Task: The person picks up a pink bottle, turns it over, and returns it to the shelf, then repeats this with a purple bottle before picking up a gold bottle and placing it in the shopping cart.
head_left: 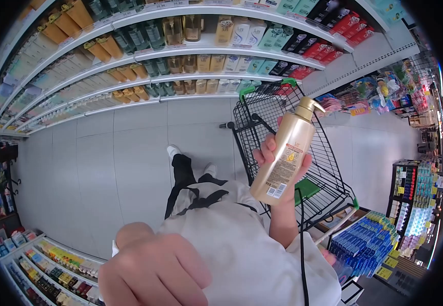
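A gold pump bottle (287, 153) is gripped in my right hand (303, 168), its printed back label facing me and its pump at the top, tilted to the right. The fingers wrap round it from behind, over a black wire shopping cart (328, 158) with green corners. Large and close to the camera at the bottom, my left hand (155, 268) has its fingers curled down in front of my light shirt. Whether anything is inside those fingers is hidden.
Shelves (196, 51) of bottles in gold, green, white, black and red curve across the top. Grey floor tiles (94, 158) lie below them. Blue boxes (362, 245) are stacked at the lower right, and another product shelf (53, 265) stands at the lower left.
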`<state>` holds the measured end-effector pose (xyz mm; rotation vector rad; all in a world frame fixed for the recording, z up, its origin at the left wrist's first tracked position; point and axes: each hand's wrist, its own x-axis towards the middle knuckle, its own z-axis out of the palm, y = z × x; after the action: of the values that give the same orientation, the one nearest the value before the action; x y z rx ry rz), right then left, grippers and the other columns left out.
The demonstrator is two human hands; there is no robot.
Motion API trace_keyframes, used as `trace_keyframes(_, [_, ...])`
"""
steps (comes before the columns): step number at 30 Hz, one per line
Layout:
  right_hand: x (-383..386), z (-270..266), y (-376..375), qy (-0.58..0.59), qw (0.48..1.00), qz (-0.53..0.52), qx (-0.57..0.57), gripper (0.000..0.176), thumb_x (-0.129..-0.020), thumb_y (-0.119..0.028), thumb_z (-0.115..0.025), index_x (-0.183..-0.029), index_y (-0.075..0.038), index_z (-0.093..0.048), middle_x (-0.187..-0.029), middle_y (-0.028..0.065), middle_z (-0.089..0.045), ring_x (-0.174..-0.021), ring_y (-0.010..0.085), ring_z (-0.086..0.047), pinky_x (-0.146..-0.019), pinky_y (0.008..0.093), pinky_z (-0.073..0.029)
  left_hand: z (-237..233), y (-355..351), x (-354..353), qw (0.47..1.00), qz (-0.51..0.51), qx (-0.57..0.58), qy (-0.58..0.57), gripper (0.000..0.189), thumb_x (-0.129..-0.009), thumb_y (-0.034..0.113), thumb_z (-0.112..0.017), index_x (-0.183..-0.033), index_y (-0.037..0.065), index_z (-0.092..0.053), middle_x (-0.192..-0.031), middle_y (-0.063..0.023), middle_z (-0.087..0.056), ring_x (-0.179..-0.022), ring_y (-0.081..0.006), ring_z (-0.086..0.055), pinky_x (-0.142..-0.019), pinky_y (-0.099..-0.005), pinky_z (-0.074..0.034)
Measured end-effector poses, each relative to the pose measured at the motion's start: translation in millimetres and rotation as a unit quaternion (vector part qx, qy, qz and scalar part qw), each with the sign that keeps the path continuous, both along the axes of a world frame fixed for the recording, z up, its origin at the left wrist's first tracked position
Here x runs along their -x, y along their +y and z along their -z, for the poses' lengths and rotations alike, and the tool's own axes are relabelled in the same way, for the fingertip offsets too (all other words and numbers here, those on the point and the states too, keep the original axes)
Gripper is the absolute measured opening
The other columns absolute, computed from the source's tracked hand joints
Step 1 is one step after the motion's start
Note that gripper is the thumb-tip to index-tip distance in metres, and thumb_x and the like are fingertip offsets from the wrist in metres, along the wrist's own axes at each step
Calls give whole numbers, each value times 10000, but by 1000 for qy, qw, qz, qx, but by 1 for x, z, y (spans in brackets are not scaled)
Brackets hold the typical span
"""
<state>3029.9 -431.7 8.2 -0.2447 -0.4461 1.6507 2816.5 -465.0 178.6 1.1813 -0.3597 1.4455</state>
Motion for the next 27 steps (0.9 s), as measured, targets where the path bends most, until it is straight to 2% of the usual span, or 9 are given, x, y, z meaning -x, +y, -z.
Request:
trace_keyframes(2, [-4, 3, 0, 15, 1000, -2, -16, 890, -743, -543, -633, -1386, -75, -233, -900, 86, -460, -711, 143, -470, -649, 308, -371, 0, -5, 3, 996, 71, 49, 15, 121, -812, 43, -576, -697, 80, -581, -477, 57, -383, -346, -38, -295, -360, -227, -126])
trace_keyframes(3, [-5, 4, 1, 15, 1000, -6, -18, 890, -743, -543, -633, -1386, -75, -233, -900, 86, -460, -711, 143, -470, -649, 308, -371, 1, -6, 3, 997, 67, 47, 15, 121, -812, 43, -576, -697, 80, -581, -477, 57, -383, -346, -38, -295, -360, -227, -126])
trace_keyframes(5, [-7, 1, -1, 8, 1000, -4, -27, 888, -741, -531, -641, -1387, -77, -234, -897, 91, -460, -709, 149, -470, -650, 314, -366, 1, -9, 0, 992, 106, 62, -32, 80, -799, 49, -597, -719, 53, -593, -484, 45, -411, -345, -41, -319, -354, -232, -129])
trace_keyframes(18, [-8, 0, -6, 14, 999, 10, -39, 873, -757, -530, -629, -1388, -84, -225, -887, 79, -444, -709, 139, -456, -646, 316, -381, -11, -10, 9, 991, 124, 11, -44, 111, -836, 128, -618, -778, 34, -610, -502, 34, -443, -343, -53, -341, -356, -232, -134])
trace_keyframes(20, [-9, 1, -6, 9, 999, 7, -39, 875, -756, -535, -627, -1389, -83, -228, -889, 79, -446, -704, 140, -457, -644, 314, -379, -8, -4, 16, 988, 154, -8, -29, 257, -910, 147, -538, -756, 57, -353, -431, -2, -423, -309, -86, -268, -344, -233, -161])
trace_keyframes(21, [-9, 1, -6, 3, 999, 7, -43, 877, -755, -541, -625, -1390, -82, -230, -890, 80, -447, -699, 141, -458, -642, 312, -377, -4, -2, 17, 987, 155, -8, -28, 257, -910, 147, -538, -756, 57, -353, -431, -2, -423, -309, -86, -268, -344, -233, -161])
trace_keyframes(23, [-11, 4, -6, -4, 999, 15, -29, 878, -751, -542, -624, -1389, -82, -233, -888, 82, -450, -694, 144, -461, -639, 311, -376, 13, 6, 18, 990, 98, 79, -59, 330, -934, 241, -524, -725, 98, -314, -415, 14, -418, -310, -90, -274, -339, -248, -182])
trace_keyframes(25, [-11, 6, -3, -8, 999, 23, -24, 879, -748, -544, -623, -1387, -81, -237, -886, 84, -454, -688, 147, -463, -637, 310, -376, 42, 15, 25, 993, 83, 82, -22, 345, -903, 318, -570, -722, 142, -335, -479, 27, -434, -356, -125, -332, -372, -278, -203])
trace_keyframes(27, [-10, 6, -2, -29, 998, 47, 29, 861, -710, -594, -604, -1345, -103, -294, -880, 105, -513, -674, 177, -487, -640, 315, -369, 72, 23, 27, 991, 69, 113, 20, 346, -888, 332, -589, -741, 145, -338, -477, 52, -441, -370, -104, -327, -397, -256, -213])
